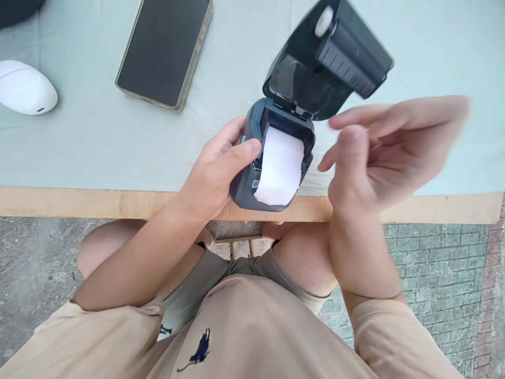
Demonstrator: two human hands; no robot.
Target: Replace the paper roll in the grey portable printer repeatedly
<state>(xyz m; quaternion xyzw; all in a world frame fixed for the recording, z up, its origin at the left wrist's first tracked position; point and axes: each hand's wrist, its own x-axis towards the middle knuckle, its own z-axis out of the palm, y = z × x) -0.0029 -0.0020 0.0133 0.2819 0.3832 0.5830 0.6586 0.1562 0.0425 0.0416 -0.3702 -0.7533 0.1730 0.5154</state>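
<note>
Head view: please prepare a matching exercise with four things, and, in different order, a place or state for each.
1. Left hand
2. Lid
3. Paper
4. Phone

A. Lying on the table, dark screen
B. White, inside the device
C. Gripping the device
D. Open

Pairs: 1-C, 2-D, 3-B, 4-A

Bright, diffuse daylight spreads evenly over the tablecloth (79, 147); I can't pin down its source. The paper (281, 166) near the centre is almost washed out. Toward one o'clock, the raised lid (294, 79) of the printer (243, 192) shows dull glare and slight softness. At three o'clock my right hand (390, 158) is blurred, while my left hand (215, 168) looks crisper. The mouse (27, 87) near ten throws a faint shadow. My sleeves (389, 326) stretch wide toward four and eight.
</note>
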